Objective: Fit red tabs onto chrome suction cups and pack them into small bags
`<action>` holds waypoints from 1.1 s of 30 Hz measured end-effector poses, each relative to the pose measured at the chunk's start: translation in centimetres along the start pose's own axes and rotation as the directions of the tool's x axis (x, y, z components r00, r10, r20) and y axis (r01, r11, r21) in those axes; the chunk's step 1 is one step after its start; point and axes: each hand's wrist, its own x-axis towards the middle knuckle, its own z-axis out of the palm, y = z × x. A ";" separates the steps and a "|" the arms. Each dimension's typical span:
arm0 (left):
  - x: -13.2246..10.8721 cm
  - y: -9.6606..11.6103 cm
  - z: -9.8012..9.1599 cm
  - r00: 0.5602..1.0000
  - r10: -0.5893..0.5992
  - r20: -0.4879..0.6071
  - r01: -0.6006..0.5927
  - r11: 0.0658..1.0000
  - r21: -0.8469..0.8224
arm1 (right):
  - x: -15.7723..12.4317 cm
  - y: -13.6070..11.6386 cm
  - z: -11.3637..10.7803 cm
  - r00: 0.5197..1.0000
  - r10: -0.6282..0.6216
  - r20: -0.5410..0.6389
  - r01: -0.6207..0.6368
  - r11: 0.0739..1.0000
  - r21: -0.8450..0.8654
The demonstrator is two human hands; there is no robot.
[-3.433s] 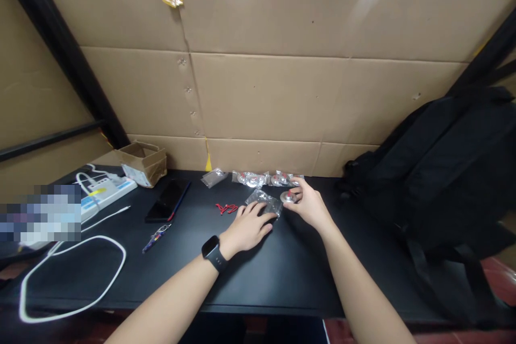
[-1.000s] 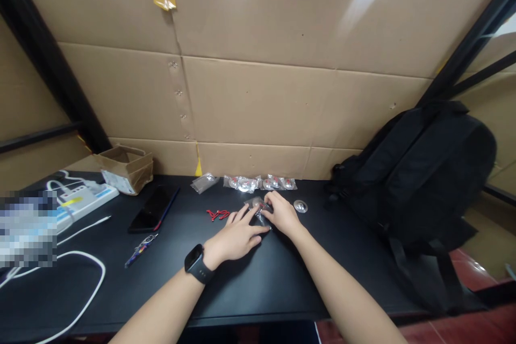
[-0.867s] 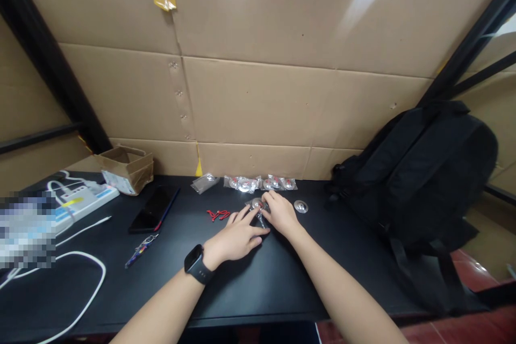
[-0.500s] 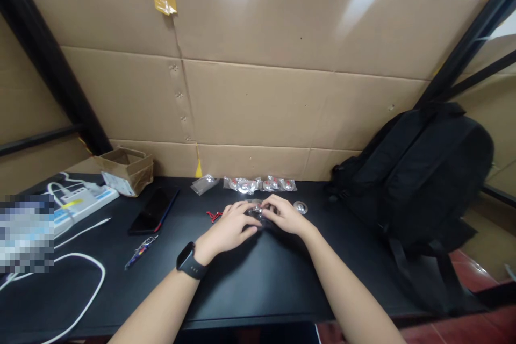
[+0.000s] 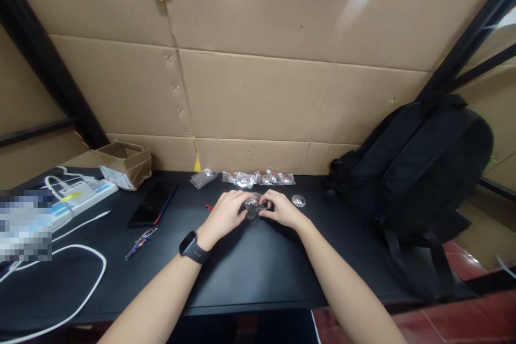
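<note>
Between my two hands, low over the black table, is a small round metal disc with a red spot, in a clear plastic bag (image 5: pixel 252 205). My left hand (image 5: pixel 226 216), with a dark watch at the wrist, grips the bag's left side. Thumb and fingers of my right hand (image 5: pixel 282 209) pinch its right side. A bare metal disc (image 5: pixel 299 201) lies to the right of my right hand. Part of a red piece (image 5: pixel 208 207) shows beside my left hand, the rest hidden behind it. Bagged discs (image 5: pixel 244 179) with red spots lie in a row behind my hands.
Clear plastic bags (image 5: pixel 203 177) lie left of the row. Further left are a phone (image 5: pixel 153 204), a keychain (image 5: pixel 140 243), an open cardboard box (image 5: pixel 126 164), a power strip (image 5: pixel 86 199) and a white cable (image 5: pixel 102 271). A black backpack (image 5: pixel 423 172) stands at the right, before a cardboard wall (image 5: pixel 250 102).
The fingers have shifted around the bagged disc, and more of it shows between them. My left hand now covers most of the red piece. The view has tilted down slightly.
</note>
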 end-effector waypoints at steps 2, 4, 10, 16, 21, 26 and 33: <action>0.0 -0.2 0.0 1.000 -0.016 0.003 0.016 0.999 0.028 | 0.0 0.0 0.1 1.000 -0.003 -0.001 0.003 1.000 -0.007; 0.0 -0.3 0.1 1.000 -0.025 0.014 0.024 0.998 0.058 | 0.0 0.1 -0.1 1.000 -0.006 0.011 0.007 1.000 -0.018; 0.0 -0.2 0.7 0.998 -0.022 0.051 0.017 0.996 0.092 | -0.2 0.1 -0.6 1.000 0.002 0.014 -0.001 0.999 -0.051; 0.1 -0.4 0.5 0.999 -0.032 0.040 0.028 0.996 0.086 | -0.2 -0.2 -1.0 1.000 0.018 0.007 -0.018 0.999 -0.030; 0.1 -0.9 0.0 0.997 -0.077 0.030 0.077 0.997 0.010 | -0.1 -0.5 -1.3 0.995 0.056 -0.078 -0.057 0.998 -0.004; 0.2 -0.5 0.2 0.994 -0.111 -0.012 0.109 0.991 -0.076 | 0.0 -0.5 -0.7 0.987 0.124 -0.104 -0.106 0.980 0.167; 0.4 -0.6 0.8 0.985 -0.161 -0.059 0.152 0.978 -0.141 | 0.1 0.5 0.3 0.975 0.211 -0.073 -0.150 0.862 0.485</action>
